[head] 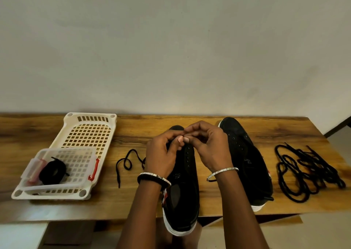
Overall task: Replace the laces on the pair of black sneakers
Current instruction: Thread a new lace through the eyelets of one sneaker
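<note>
Both my hands are raised over the near black sneaker point(187, 201), which lies on the wooden surface point(133, 201) with its toe pointing away from me and its heel hanging over the near edge. The fingers point(175, 134) of my left hand point(161, 153) are curled, and so are those of my right hand point(208, 148). Their tips meet thumb to thumb just above the sneaker's eyelets, pinched close together. What they grip is too small and too hidden to tell. A loose black lace point(127, 161) lies on the surface to the left, and one end runs in behind my left hand. The second black sneaker point(247, 163) lies just to the right of the first, its eyelets bare of lace. Further right, apart from it, a heap of black laces point(307, 172) lies tangled. At the far left sits a white slotted basket point(89, 133). A smaller clear box point(76, 153) with a red clasp point(94, 170) rests in the basket's near end. Inside that box is a wound coil of black lace point(53, 172), beside a pale pinkish piece at the box's left side that I cannot make out.
</note>
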Available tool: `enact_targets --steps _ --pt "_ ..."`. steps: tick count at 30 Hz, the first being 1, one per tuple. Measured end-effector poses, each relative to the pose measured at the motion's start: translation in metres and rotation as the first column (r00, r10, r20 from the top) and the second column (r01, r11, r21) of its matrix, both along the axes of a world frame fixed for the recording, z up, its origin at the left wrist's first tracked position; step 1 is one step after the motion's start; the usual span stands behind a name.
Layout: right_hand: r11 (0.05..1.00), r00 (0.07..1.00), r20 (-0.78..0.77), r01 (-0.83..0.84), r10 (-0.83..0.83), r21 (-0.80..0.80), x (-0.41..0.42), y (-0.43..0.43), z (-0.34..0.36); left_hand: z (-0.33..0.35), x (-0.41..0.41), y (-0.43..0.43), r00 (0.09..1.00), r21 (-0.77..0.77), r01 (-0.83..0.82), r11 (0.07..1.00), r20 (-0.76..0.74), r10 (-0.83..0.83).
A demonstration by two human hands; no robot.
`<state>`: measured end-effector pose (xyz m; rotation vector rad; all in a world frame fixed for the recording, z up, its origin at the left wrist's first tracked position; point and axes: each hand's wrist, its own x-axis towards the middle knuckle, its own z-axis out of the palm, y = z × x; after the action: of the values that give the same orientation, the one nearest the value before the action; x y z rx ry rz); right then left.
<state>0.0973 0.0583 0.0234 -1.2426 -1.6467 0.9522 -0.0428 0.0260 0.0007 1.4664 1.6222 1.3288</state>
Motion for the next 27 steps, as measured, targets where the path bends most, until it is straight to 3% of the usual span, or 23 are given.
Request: enact_targets --steps 3,8,13,19,22,27 --pt "0.999 0.999 0.029 0.045 -0.044 -0.029 0.002 0.001 -0.005 -0.003 -0.001 0.003 0.995 -0.001 -0.086 0.996 -0.043 0.086" --pt "0.959 0.950 0.240 0.239 -0.199 -0.153 0.006 0.005 -0.019 -0.011 0.000 0.004 0.958 -0.068 -0.217 0.974 -0.209 0.198" --pt "0.914 0.924 0.383 0.151 0.004 -0.376 -0.001 0.001 -0.019 -0.013 0.003 0.004 0.942 -0.160 -0.256 0.953 -0.260 0.210" --pt "0.933 0.855 0.519 0.179 0.009 -0.312 -0.013 -0.004 -0.007 -0.017 0.007 0.006 0.930 -0.170 -0.247 0.954 -0.317 0.184" --pt "0.937 0.863 0.500 0.226 -0.066 -0.266 -0.009 -0.004 -0.003 -0.020 0.010 0.008 0.932 -0.185 -0.220 0.958 -0.330 0.151" --pt "0.898 0.949 0.302 0.209 -0.091 -0.387 0.004 -0.001 -0.010 -0.025 0.015 0.010 0.959 -0.213 -0.226 0.951 -0.219 0.179"
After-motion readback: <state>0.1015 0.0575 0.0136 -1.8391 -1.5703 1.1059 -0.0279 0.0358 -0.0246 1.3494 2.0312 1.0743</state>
